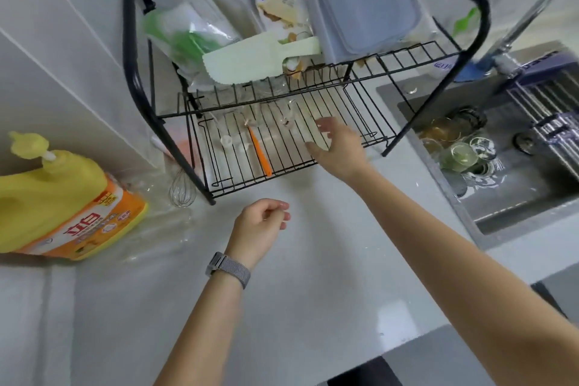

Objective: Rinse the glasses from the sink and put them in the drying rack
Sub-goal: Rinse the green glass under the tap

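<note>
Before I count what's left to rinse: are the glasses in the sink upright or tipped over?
Tipped: the glasses lie on their sides in the sink, round mouths facing sideways toward the camera.

bright even indoor light, soft faint shadows, motion blur upper centre, wide-angle bending at edges, slightly soft overall

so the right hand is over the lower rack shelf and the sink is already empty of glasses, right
Not quite. The right hand is over the lower shelf of the drying rack, but the sink is not empty: the head view shows several glasses still in it.
</note>
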`<action>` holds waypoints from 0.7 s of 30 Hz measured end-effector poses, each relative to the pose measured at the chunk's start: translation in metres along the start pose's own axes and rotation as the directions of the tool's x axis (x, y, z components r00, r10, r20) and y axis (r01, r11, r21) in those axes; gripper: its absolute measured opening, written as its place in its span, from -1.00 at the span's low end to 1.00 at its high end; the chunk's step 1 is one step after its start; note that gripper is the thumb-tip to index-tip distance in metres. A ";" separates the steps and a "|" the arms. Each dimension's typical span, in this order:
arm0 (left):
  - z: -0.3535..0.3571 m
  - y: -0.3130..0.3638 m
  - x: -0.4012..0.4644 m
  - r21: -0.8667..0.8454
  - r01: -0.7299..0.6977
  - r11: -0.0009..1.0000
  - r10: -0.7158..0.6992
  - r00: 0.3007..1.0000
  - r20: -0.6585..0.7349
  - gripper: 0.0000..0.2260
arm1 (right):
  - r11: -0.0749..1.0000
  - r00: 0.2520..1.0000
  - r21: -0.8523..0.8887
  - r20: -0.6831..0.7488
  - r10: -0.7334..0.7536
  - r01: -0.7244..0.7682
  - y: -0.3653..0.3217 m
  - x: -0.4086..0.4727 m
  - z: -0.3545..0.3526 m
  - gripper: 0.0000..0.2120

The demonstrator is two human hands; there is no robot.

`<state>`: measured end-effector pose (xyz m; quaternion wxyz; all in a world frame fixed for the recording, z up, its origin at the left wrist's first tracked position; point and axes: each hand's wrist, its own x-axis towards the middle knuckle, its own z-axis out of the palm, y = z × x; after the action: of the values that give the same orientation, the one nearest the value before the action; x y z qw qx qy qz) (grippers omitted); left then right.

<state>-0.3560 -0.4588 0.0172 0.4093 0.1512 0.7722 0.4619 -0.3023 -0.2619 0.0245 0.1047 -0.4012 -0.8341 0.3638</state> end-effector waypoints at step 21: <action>0.349 0.088 -0.064 0.005 -0.014 1.000 0.013 0.985 0.173 -0.87 | 0.951 0.957 0.164 -0.081 0.277 -0.262 0.308 -0.159 -0.281 -0.68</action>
<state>-0.0596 -0.2459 0.0388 0.4711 0.1971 0.7341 0.4475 0.1153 -0.1064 0.0309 0.1269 -0.5205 -0.7349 0.4158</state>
